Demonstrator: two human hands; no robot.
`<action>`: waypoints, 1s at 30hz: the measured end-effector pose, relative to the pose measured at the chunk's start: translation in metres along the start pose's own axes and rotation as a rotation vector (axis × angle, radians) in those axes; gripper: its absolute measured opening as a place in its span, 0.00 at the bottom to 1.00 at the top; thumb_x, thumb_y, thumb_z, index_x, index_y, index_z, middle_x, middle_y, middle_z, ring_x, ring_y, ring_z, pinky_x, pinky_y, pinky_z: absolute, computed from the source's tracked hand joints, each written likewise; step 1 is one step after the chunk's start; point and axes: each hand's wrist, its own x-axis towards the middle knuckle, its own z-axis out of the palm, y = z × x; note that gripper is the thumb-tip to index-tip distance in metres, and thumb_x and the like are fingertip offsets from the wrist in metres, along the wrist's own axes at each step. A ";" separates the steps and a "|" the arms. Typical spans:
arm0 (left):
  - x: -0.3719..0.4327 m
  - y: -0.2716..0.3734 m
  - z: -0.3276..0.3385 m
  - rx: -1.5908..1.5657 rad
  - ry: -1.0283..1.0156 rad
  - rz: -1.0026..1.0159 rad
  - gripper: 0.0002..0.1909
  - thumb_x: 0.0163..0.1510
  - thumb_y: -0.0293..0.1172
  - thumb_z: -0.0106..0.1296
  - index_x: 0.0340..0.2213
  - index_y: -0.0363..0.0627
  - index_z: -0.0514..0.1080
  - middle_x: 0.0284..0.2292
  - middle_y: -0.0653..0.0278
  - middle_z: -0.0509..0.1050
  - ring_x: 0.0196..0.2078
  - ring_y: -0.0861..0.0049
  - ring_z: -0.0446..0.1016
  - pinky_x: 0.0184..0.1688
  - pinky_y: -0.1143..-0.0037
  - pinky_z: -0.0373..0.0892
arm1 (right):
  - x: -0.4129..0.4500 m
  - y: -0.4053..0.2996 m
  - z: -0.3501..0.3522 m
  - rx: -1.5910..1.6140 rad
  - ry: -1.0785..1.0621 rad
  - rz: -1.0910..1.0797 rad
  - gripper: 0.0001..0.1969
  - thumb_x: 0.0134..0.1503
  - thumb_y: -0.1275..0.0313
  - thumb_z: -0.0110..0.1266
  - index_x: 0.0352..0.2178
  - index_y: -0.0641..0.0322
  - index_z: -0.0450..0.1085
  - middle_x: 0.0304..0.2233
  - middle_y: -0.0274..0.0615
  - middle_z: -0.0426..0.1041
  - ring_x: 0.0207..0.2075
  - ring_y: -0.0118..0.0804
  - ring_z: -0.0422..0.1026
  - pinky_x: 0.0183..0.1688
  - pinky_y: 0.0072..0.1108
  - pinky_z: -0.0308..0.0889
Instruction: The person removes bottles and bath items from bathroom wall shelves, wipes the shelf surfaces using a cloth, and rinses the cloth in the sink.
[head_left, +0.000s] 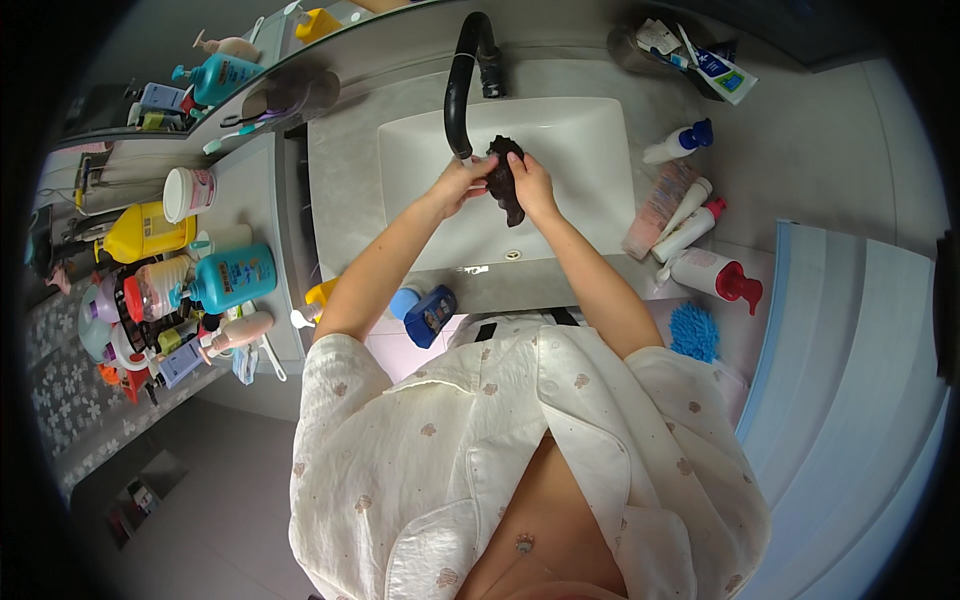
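Both my hands hold a dark, wet-looking piece of cloth (504, 184) over the white sink basin (585, 180). My left hand (457, 186) grips its left side, thumb on top, just under the spout of the black faucet (457, 97). Water seems to run from the spout onto the fingers. My right hand (534, 186) pinches the cloth's upper right side with thumb and fingers. The cloth's lower end hangs loose between the hands, above the basin. What kind of cloth it is, I cannot tell. A round drain fitting (512, 255) shows on the basin's near side.
Bottles, including a white pump bottle with a red top (712, 276), stand right of the basin. A holder (626, 46) with toothpaste tubes is at the back right. At left, a counter (255, 180) carries a blue pump bottle (238, 277) and a yellow jug (150, 232). A blue bottle (431, 315) stands below the near edge.
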 end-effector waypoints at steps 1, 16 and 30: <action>-0.010 0.002 0.007 -0.015 -0.042 0.124 0.12 0.47 0.36 0.51 0.29 0.45 0.62 0.25 0.66 0.68 0.27 0.80 0.68 0.29 0.80 0.64 | -0.002 -0.009 -0.002 -0.009 0.023 0.010 0.18 0.53 0.59 0.42 0.27 0.69 0.66 0.24 0.57 0.68 0.28 0.55 0.67 0.32 0.32 0.62; -0.005 -0.013 -0.065 0.469 0.168 0.266 0.10 0.48 0.30 0.46 0.35 0.46 0.68 0.16 0.65 0.67 0.15 0.82 0.65 0.16 0.82 0.63 | 0.039 -0.050 -0.078 0.606 0.009 0.037 0.17 0.55 0.62 0.43 0.30 0.70 0.68 0.31 0.34 0.70 0.32 0.26 0.65 0.36 0.16 0.59; -0.001 0.041 0.018 0.708 -0.307 0.556 0.30 0.38 0.36 0.56 0.44 0.38 0.60 0.39 0.55 0.67 0.41 0.67 0.66 0.45 0.73 0.61 | 0.000 -0.124 -0.018 1.541 -0.184 0.208 0.20 0.53 0.58 0.44 0.43 0.59 0.60 0.39 0.34 0.66 0.41 0.30 0.63 0.45 0.23 0.58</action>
